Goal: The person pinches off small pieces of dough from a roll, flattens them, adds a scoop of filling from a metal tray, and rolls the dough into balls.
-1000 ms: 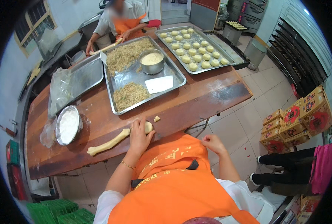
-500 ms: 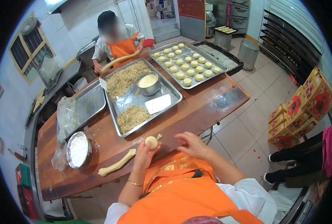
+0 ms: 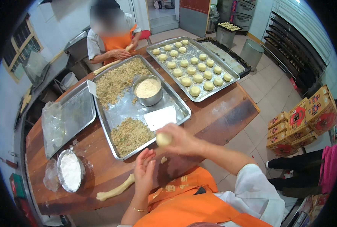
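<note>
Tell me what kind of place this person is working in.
Most likely a bakery's production kitchen. A metal tray of shaped dough rounds sits on the wooden table, a tall baking-tray rack stands by the wall, and the right hand holds a dough ball.

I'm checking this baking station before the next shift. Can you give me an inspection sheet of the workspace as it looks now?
Surface: wooden table, dusted with flour near its front edge.
Job's things: dough ball in the right hand; dough rope lying on the table; small dough scrap beside the left hand.
Clutter: middle tray with crumbly filling, a metal bowl and a white scraper; far tray of dough rounds; empty tray; flour bowl; plastic bag.
Grippers: right hand closed on the ball; left hand open, empty.
Cables: nothing seen.
Surroundings: a co-worker rolling dough at the far end; stacked cartons; rack shelves.
</note>
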A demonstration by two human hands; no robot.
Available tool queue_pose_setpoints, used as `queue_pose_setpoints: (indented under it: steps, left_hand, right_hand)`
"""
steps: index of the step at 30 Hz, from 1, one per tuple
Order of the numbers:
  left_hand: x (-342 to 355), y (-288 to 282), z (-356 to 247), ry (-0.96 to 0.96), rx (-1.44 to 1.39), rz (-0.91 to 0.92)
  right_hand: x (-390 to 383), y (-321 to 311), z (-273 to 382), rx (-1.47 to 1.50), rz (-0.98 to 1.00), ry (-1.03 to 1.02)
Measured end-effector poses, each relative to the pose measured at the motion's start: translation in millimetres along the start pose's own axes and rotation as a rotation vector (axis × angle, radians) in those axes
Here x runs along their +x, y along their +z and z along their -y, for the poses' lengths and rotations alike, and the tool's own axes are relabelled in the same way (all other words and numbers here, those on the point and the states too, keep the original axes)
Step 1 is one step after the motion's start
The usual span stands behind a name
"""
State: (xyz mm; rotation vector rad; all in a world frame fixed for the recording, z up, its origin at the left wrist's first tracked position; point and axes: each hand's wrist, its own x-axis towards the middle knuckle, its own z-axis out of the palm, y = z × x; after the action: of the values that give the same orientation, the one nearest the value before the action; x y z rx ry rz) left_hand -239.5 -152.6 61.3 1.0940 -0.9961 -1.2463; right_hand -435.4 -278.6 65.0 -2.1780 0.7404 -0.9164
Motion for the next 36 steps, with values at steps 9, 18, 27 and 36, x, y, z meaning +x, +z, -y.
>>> queue_pose_setpoints:
  steps: [9, 18, 27, 36]
  left_hand:
    - [44, -44, -30, 0.044, 0.029, -0.517]
    - [60, -95, -27, 0.002, 0.43, -0.578]
    - [67, -98, -14, -0.059, 0.445, -0.65]
    - [79, -87, -17, -0.125, 0.54, -0.648]
  right_hand:
    - [127, -152, -189, 0.159, -0.268, 0.461]
    - [251, -211, -335, -0.646, -0.439, 0.582]
    - [275, -195, -369, -0.941, -0.099, 0.805]
    - [253, -241, -387, -0.788, -0.49, 0.607]
